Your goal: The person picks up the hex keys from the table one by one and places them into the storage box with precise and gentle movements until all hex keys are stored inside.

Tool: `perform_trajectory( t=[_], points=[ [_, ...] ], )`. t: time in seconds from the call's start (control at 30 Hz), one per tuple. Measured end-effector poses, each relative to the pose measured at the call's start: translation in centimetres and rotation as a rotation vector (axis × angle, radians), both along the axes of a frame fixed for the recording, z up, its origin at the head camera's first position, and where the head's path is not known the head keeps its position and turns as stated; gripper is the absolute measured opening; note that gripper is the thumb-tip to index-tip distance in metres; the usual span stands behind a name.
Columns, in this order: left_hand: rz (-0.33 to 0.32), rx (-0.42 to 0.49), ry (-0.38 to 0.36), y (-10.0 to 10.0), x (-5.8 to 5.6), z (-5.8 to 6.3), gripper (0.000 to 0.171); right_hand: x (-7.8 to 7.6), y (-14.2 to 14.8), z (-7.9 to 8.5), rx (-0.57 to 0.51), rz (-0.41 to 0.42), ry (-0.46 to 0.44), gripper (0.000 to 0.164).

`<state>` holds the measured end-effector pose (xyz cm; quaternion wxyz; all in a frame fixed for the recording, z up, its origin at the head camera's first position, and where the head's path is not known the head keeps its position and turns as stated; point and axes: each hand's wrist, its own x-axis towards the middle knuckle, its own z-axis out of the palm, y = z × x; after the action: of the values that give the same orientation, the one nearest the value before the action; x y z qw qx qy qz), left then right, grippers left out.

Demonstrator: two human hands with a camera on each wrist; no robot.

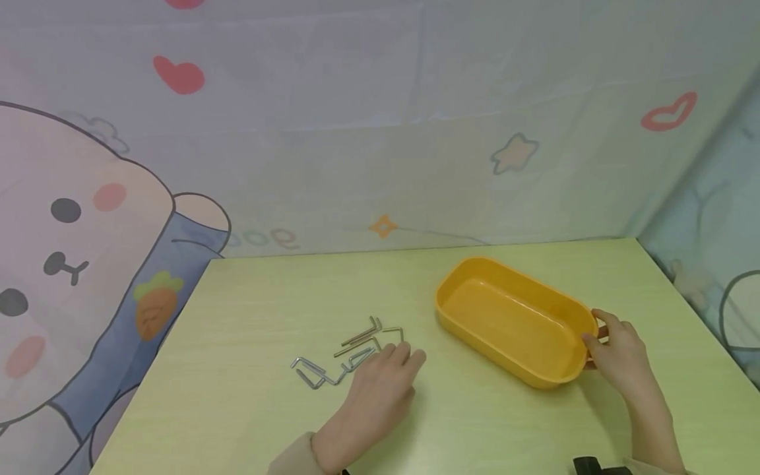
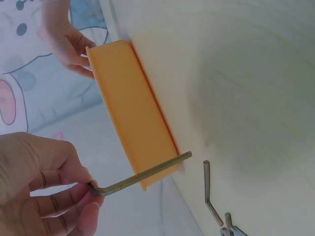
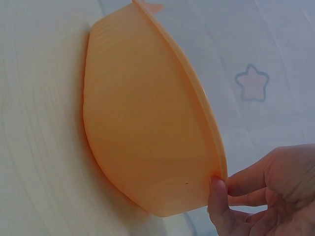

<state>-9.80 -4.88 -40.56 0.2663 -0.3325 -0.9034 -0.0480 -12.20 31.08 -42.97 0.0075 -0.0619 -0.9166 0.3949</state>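
My left hand (image 1: 382, 389) pinches the short bent end of a bronze-coloured hex key (image 2: 142, 176) between thumb and fingertips. The key's long arm sticks out from the fingers, overlapping the tray in the left wrist view. Beside and beyond this hand lie several loose hex keys: bronze ones (image 1: 359, 335) farther back and silvery ones (image 1: 309, 364) to the left. At the right, a yellow oblong plastic tray (image 1: 505, 323) sits at a slant on the table. My right hand (image 1: 620, 353) grips the tray's right end, thumb and fingers on opposite sides of the rim.
The pale yellow-green table (image 1: 237, 409) ends at the back against a hanging cloth (image 1: 332, 171) printed with hearts and stars. A large printed cartoon animal (image 1: 71, 264) covers the cloth at the left. Another printed cloth hangs along the right edge.
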Motion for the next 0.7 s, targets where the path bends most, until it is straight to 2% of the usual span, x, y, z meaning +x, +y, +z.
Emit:
perform_trajectory(
  t=[0.2,0.43,0.7],
  points=[
    [-0.003,0.025,-0.03,0.7,-0.6,0.5,0.035,0.0,0.1,-0.1,-0.038,0.005,0.002,0.054],
    [-0.015,0.088,-0.061,1.6,-1.3,0.8,0.032,0.0,0.6,-0.1,-0.11,0.027,-0.036,0.055],
    [-0.05,0.164,-0.017,2.7,-2.2,1.0,0.029,0.0,0.8,0.0,-0.141,0.041,-0.06,0.055]
  ],
)
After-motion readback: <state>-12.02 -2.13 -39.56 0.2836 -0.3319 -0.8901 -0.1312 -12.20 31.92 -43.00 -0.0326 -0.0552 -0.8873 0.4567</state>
